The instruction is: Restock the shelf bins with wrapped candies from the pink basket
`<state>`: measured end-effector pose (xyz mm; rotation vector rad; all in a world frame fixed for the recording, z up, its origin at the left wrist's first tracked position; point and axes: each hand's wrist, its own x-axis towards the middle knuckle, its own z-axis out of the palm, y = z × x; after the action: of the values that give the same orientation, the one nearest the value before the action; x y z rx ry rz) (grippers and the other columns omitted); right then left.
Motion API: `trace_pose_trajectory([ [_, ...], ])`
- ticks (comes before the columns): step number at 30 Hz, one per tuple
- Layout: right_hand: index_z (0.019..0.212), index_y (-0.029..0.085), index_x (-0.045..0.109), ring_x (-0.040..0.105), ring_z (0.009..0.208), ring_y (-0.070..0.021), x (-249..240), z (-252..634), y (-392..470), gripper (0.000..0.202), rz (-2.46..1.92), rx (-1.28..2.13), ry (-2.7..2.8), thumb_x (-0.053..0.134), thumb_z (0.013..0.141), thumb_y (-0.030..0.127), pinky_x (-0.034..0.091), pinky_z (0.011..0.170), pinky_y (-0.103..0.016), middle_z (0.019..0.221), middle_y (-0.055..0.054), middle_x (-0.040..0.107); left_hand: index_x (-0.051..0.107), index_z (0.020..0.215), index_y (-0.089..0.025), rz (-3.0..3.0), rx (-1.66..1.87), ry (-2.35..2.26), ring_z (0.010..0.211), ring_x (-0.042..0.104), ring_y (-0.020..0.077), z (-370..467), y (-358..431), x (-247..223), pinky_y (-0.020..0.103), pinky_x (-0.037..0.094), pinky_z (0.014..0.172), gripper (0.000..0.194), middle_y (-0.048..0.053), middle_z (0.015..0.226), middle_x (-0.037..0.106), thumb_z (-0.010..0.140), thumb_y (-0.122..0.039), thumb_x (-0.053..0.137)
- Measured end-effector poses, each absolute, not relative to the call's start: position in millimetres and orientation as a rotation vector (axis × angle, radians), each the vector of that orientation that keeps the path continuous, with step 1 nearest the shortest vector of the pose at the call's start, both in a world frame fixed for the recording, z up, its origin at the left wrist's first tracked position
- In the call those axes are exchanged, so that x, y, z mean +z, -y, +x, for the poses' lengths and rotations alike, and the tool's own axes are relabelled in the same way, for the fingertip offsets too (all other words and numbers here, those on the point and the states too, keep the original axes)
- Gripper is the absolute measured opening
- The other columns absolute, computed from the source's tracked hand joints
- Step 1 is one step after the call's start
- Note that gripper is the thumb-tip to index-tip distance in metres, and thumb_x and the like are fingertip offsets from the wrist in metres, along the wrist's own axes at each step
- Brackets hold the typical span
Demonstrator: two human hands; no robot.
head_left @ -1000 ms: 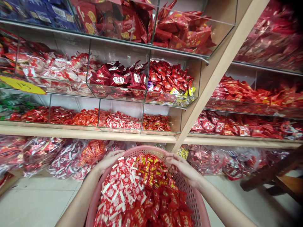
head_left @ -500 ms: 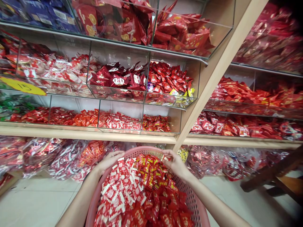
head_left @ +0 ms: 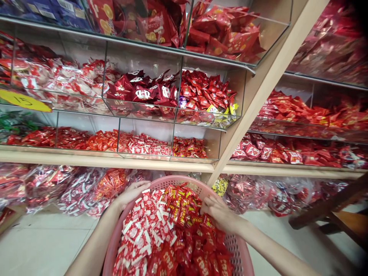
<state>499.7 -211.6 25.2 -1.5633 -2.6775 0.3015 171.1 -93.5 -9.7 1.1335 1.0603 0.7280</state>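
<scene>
A round pink plastic basket with small holes is in front of me at the bottom middle, heaped with wrapped candies. Red-and-white candies fill its left side, red-and-yellow ones lie at the back, and larger dark red packets at the front right. My left hand grips the basket's rim at the back left. Over the basket's right side is my right hand, its bent fingers by the edge of the red-and-yellow candies. Those fingertips are blurred and partly hidden, so any hold cannot be made out.
Wooden shelves with clear bins of red packets rise ahead, split by a slanting post. A yellow price tag reads 15. Plastic bags of candy lie below. Dark wooden furniture stands at the right on the tiled floor.
My right hand has left the basket's back right rim and moved down and inward to the candies. The left hand stays on the rim. The view has shifted slightly.
</scene>
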Motion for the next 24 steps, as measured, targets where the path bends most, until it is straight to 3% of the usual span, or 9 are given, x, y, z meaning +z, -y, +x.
trace_pose_trajectory([
  [6,0.083,0.021,0.057,0.045,0.087,-0.0198,5.0,499.3,228.2,0.022,-1.656,-0.143,2.799,0.043,0.079,0.006,0.033,0.074,-0.033,0.094,-0.007,0.052,0.062,0.102,-0.015,1.131,0.727,-1.087,0.092,0.062,0.0253,172.5,94.6,-7.1,0.033,0.047,0.082,0.048,0.008,0.097,0.069,0.064,-0.045,0.066],
  [12,0.078,0.021,0.056,0.045,0.085,-0.0186,20.3,497.4,224.8,0.015,-1.586,-0.171,2.794,0.046,0.078,0.009,0.032,0.074,-0.032,0.090,-0.006,0.052,0.061,0.104,-0.015,1.114,0.741,-1.073,0.086,0.064,0.0252,172.1,94.4,-9.6,0.034,0.048,0.079,0.051,0.009,0.093,0.070,0.064,-0.045,0.066],
  [16,0.083,0.020,0.055,0.045,0.089,-0.0196,29.4,498.5,219.7,0.013,-1.584,-0.151,2.738,0.049,0.076,0.011,0.032,0.078,-0.032,0.092,-0.006,0.052,0.061,0.104,-0.015,1.155,0.746,-1.098,0.090,0.063,0.0253,171.6,94.2,-9.8,0.034,0.047,0.081,0.051,0.010,0.097,0.068,0.064,-0.046,0.066],
  [20,0.096,0.021,0.053,0.044,0.092,-0.0209,38.0,496.8,207.4,0.018,-1.589,-0.180,2.587,0.053,0.079,0.025,0.033,0.076,-0.033,0.097,-0.006,0.051,0.063,0.102,-0.017,1.177,0.759,-1.137,0.094,0.061,0.0248,172.1,94.6,-8.0,0.032,0.047,0.082,0.051,0.008,0.101,0.067,0.061,-0.047,0.067],
  [24,0.105,0.021,0.050,0.046,0.092,-0.0209,60.3,497.7,180.5,0.024,-1.560,-0.176,2.355,0.045,0.084,0.030,0.035,0.076,-0.033,0.099,-0.008,0.051,0.061,0.106,-0.016,1.189,0.721,-1.134,0.092,0.062,0.0246,172.4,95.3,-5.8,0.031,0.047,0.081,0.051,0.008,0.099,0.068,0.065,-0.047,0.064],
])
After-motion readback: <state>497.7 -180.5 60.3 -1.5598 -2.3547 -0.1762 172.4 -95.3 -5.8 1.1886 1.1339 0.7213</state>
